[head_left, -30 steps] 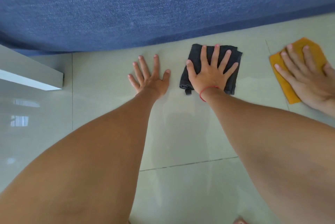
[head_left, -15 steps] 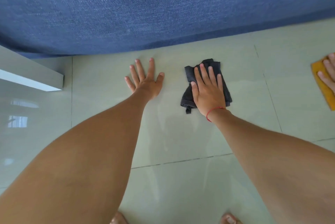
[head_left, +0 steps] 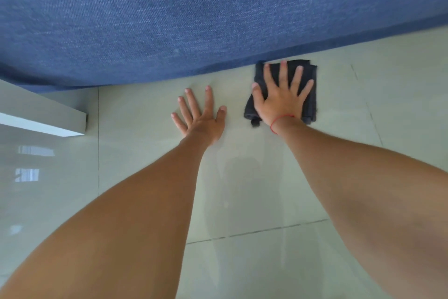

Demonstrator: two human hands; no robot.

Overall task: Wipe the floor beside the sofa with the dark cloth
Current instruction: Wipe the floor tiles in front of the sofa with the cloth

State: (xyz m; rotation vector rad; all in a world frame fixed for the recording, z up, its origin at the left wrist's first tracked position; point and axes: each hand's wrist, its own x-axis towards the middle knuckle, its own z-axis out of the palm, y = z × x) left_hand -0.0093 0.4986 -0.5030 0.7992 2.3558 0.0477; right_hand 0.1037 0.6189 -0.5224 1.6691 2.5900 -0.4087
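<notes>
The dark grey cloth (head_left: 311,95) lies spread flat on the pale glossy floor tiles (head_left: 242,189), its far edge touching the base of the blue fabric sofa (head_left: 194,20). My right hand (head_left: 281,97), with a red string at the wrist, presses flat on the cloth with fingers spread. My left hand (head_left: 201,114) rests palm down on the bare tile just left of the cloth, fingers apart, holding nothing.
A white low furniture edge (head_left: 43,114) juts in from the left, close to the sofa. Grout lines cross the tiles. Bright window reflections show on the floor at the left.
My right hand has pushed the cloth away from me up to the sofa's base and spread it flat. The other person's hand with the orange cloth has gone out of view.
</notes>
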